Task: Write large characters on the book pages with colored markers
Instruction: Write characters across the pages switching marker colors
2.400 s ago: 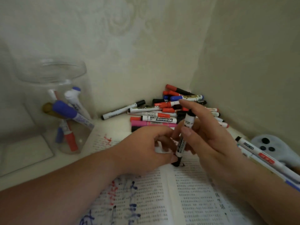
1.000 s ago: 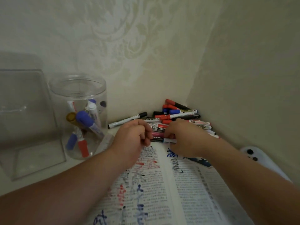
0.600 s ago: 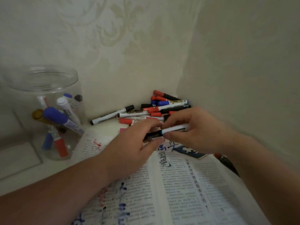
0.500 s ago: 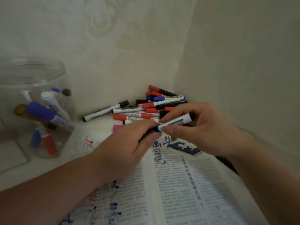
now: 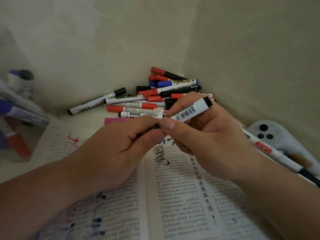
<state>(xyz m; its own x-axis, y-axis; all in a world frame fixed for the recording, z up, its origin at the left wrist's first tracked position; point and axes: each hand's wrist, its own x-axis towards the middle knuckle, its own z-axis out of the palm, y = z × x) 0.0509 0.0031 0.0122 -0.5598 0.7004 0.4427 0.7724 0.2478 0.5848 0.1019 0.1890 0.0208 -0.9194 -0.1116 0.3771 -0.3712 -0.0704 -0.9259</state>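
An open book (image 5: 176, 201) of dense print lies below my hands, with red, blue and black marker strokes on both pages. My right hand (image 5: 206, 135) grips the white barrel of a black marker (image 5: 192, 110), its black end tilted up to the right. My left hand (image 5: 117, 151) pinches the marker's dark cap end between thumb and fingers, right against my right thumb. The cap itself is mostly hidden by my fingers.
A pile of red, blue, black and pink markers (image 5: 155, 97) fills the wall corner behind my hands. A clear jar with markers (image 5: 15, 118) stands at the left. A white marker (image 5: 270, 151) and a pale controller (image 5: 280, 139) lie at the right.
My right hand picked a black marker from the pile and lifted it over the book. Both hands now hold it closer to me, left fingers on the cap end.
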